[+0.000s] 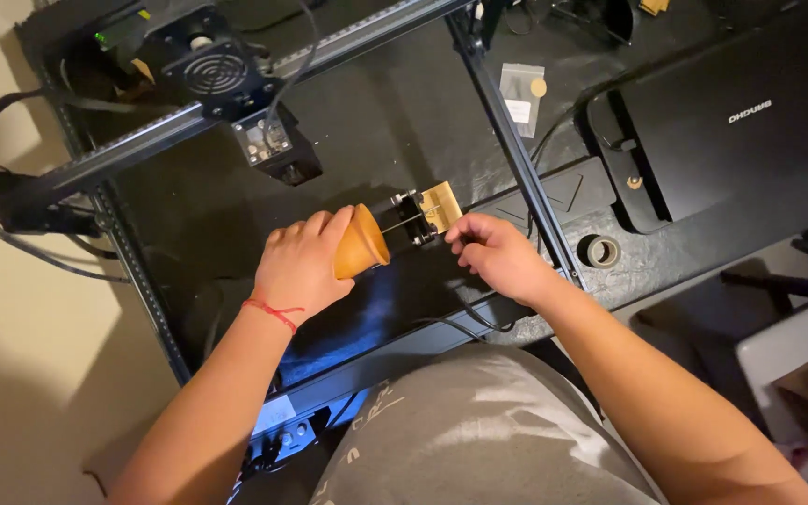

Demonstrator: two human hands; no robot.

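I look down on a black work surface (376, 131) framed by a metal gantry frame (142, 140), its rails crossing the top and running down the left and the middle. At the right lies a large flat black case (750, 131) with a pale printed mark near its middle; I leave the lettering unread. On the rail at upper left rides a black laser head (245, 93) with a round fan grille on top and a small square label of pale dots on its lower block. Near the top, right of the middle rail, a small clear plastic bag (522, 93) lies flat, upright rectangle, with a white label low on it and a tan disc at its right edge; whether the disc is inside I cannot tell. A roll of tape (601, 251) lies flat at the surface's right edge.

My left hand (301, 266), a red string at the wrist, wraps its fingers over an orange-tan cup (359, 245). The cup lies on its side at the surface's middle, long axis left to right, one end facing right toward a small black chuck (409, 218) backed by a gold plate (442, 206). My right hand (497, 254) sits just right of the chuck, fingertips pinched together at its lower edge.
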